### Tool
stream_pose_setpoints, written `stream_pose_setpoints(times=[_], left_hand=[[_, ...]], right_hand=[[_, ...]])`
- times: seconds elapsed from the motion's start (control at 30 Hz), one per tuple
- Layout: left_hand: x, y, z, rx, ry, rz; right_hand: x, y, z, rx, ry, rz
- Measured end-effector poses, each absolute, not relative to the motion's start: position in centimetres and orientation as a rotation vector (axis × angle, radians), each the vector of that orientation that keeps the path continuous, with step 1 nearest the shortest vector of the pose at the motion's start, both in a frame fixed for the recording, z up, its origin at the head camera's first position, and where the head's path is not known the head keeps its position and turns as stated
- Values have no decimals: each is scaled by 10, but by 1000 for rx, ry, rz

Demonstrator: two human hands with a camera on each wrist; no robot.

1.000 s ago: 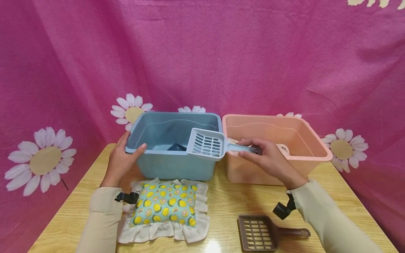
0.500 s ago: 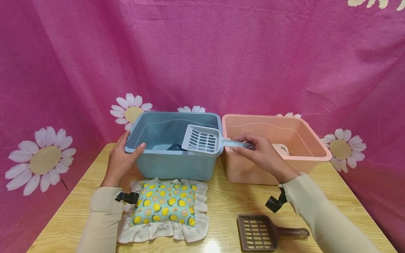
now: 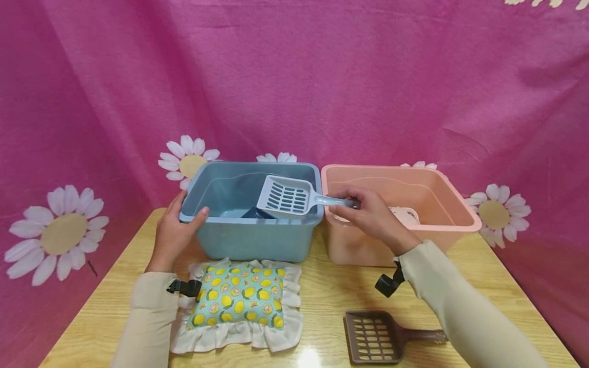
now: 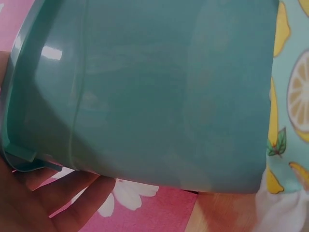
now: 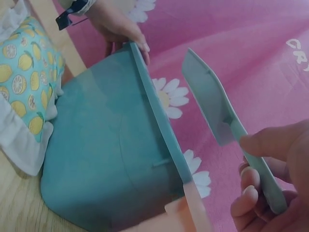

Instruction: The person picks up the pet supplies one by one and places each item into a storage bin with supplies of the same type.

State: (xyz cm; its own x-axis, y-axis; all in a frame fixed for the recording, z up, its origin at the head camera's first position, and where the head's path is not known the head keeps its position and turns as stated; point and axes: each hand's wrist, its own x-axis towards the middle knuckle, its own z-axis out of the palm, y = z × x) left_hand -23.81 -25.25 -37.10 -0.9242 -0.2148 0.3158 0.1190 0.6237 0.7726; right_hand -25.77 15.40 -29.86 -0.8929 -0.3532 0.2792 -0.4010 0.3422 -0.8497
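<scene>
Visibly, the right grip (image 3: 371,213) pinches a scoop (image 3: 309,198), the left (image 3: 174,232) a blue bin (image 3: 257,240) half hiding something dark (image 3: 255,213).

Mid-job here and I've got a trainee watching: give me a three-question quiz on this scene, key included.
1. True or false: the lemon-print cushion lies on the table, in front of the blue bin.

2. Multiple choice: what does the right hand hold?
A) the brown scoop
B) the light blue scoop
C) the lemon-print cushion

3. Short answer: of the blue bin and the pink bin, whose rim does the left hand hold?

Key:
1. True
2. B
3. The blue bin
</scene>
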Motion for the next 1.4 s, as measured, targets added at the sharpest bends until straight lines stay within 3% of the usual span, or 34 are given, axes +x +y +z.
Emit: stream_pose_setpoints(times=[1.4], left_hand=[[-241, -251, -379, 128, -2389, -1258]], right_hand=[[-291, 97, -300, 672, -2681, 1424]])
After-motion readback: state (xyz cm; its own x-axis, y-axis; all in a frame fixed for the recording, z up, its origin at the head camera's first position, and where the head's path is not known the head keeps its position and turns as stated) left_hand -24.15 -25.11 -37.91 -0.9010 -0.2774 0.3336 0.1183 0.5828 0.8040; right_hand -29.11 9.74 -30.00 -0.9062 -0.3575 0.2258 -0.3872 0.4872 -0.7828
